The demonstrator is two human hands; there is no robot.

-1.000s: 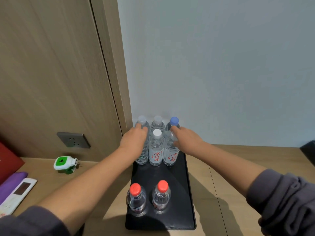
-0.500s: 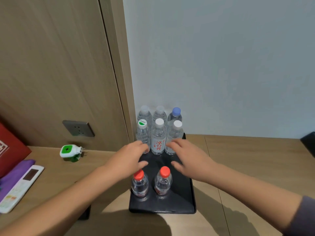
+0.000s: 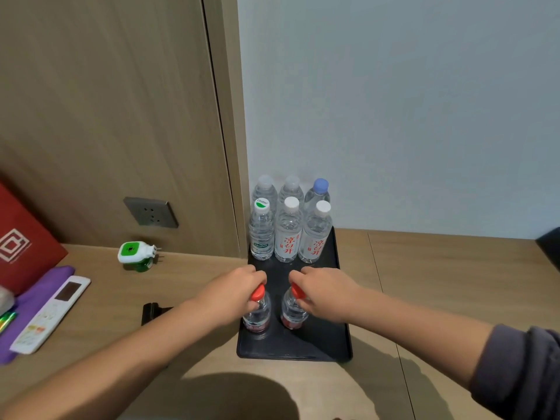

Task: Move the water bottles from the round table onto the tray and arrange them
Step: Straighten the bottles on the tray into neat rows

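Note:
A black tray lies on the wooden counter against the wall. Several clear water bottles stand in two rows at its far end, among them a green-and-white-capped bottle, two white-capped bottles with red lettering, and a blue-capped bottle behind. Two small red-capped bottles stand side by side nearer me. My left hand grips the neck of the left red-capped bottle. My right hand grips the neck of the right red-capped bottle.
A green-and-white plug-in device lies left of the tray below a wall socket. A white remote rests on purple cloth beside a red bag. A small black object sits near my left forearm.
Both hands left the far bottle rows, drew back toward me and closed on the two red-capped bottles. The view shifted slightly.

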